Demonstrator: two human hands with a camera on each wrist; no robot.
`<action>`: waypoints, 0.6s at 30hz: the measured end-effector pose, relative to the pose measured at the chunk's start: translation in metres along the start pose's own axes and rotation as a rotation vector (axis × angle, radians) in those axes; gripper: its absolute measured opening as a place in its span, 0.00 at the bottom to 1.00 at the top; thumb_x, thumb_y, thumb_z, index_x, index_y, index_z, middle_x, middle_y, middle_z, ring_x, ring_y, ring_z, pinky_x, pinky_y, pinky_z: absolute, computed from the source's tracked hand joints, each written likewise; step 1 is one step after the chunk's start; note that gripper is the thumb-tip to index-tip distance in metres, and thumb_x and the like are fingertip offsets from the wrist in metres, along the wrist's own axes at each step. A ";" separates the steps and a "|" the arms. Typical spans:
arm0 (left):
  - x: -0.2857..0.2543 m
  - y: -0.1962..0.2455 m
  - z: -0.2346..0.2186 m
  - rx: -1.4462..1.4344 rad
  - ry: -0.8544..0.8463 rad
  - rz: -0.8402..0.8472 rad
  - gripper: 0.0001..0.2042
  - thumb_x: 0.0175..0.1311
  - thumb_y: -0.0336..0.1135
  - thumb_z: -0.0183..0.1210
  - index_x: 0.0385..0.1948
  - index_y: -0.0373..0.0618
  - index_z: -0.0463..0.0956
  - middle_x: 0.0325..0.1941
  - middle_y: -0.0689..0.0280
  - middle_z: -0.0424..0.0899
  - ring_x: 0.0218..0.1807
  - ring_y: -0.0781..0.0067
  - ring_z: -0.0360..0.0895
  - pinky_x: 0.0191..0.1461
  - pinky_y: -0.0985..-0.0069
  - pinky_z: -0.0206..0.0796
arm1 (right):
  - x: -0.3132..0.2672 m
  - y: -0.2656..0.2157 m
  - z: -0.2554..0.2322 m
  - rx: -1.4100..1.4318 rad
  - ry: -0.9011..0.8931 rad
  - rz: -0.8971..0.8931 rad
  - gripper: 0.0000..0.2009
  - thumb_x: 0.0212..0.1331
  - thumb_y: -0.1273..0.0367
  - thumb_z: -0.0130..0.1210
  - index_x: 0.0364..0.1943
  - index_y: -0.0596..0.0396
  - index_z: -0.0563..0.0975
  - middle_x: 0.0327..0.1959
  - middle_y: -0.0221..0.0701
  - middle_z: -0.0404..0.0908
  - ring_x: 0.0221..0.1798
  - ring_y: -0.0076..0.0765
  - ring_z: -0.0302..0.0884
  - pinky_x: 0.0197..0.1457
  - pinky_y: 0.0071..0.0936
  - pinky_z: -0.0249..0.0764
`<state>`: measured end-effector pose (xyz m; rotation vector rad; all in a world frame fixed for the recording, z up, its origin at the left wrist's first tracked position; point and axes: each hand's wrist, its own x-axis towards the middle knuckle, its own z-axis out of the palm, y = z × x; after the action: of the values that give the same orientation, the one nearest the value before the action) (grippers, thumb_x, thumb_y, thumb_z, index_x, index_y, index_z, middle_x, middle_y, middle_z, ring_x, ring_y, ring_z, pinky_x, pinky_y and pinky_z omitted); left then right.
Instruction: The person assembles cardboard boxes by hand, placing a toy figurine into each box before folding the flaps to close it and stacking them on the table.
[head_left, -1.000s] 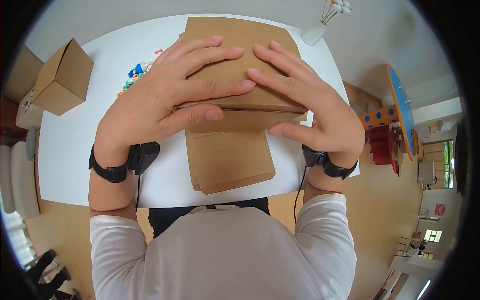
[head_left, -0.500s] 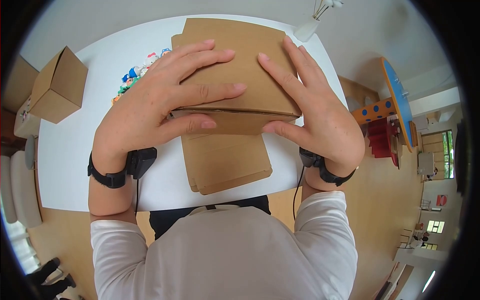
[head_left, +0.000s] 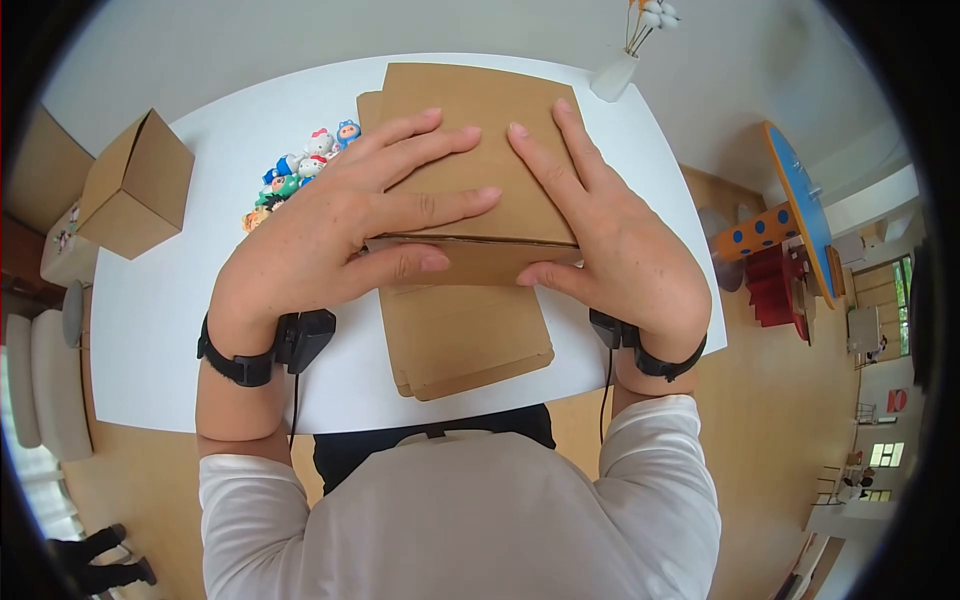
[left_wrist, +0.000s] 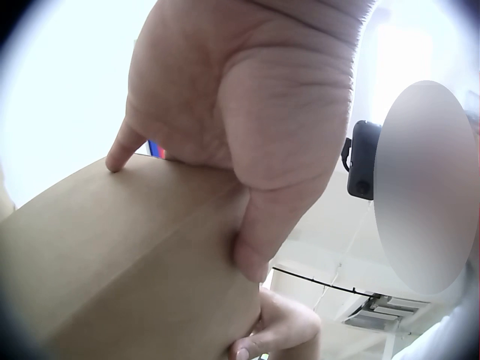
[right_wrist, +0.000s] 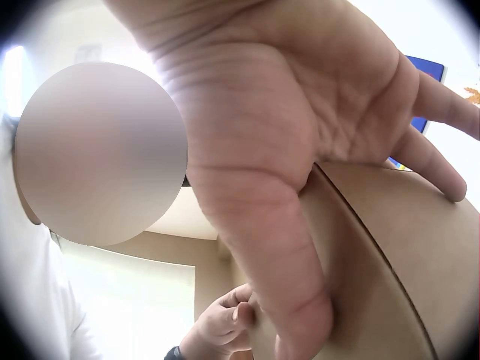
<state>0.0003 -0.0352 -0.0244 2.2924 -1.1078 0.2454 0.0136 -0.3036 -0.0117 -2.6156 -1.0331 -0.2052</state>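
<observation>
A brown cardboard box stands on the white table, its top panel down with a thin dark seam along the near edge. Fingers of the left hand lie spread on the top at the left, its thumb against the near side. At the right the right hand rests the same way, thumb on the near side, fingers on top. Both wrist views show a thumb pressing the box side: the left hand and the right hand. A flat cardboard flap extends from under the box towards the body.
Small colourful figurines stand in a group left of the box. Another cardboard box is at the table's far left. A white vase with cotton stems stands at the back right corner of the table.
The right hand's fingers have shifted on the top, and its thumb has moved slightly left along the near side. More of the figurines shows. The head view has shifted a little.
</observation>
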 end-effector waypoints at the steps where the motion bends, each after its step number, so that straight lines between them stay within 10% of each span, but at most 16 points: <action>1: 0.000 0.000 0.001 0.007 0.003 -0.004 0.32 0.50 0.32 0.67 0.64 0.53 0.74 0.76 0.60 0.62 0.78 0.46 0.53 0.76 0.43 0.40 | 0.000 0.000 0.001 0.006 0.002 -0.007 0.50 0.41 0.67 0.75 0.73 0.44 0.59 0.75 0.57 0.51 0.64 0.64 0.69 0.63 0.44 0.73; 18: 0.004 0.024 0.007 0.245 0.081 -0.156 0.42 0.50 0.35 0.72 0.71 0.45 0.62 0.77 0.54 0.60 0.77 0.47 0.55 0.77 0.56 0.51 | -0.001 0.001 -0.001 0.065 -0.076 0.059 0.56 0.36 0.72 0.76 0.75 0.38 0.55 0.78 0.51 0.44 0.65 0.62 0.69 0.61 0.42 0.76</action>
<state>-0.0160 -0.0531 -0.0184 2.5449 -0.8945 0.4283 0.0138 -0.3051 -0.0111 -2.6089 -0.9684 -0.0579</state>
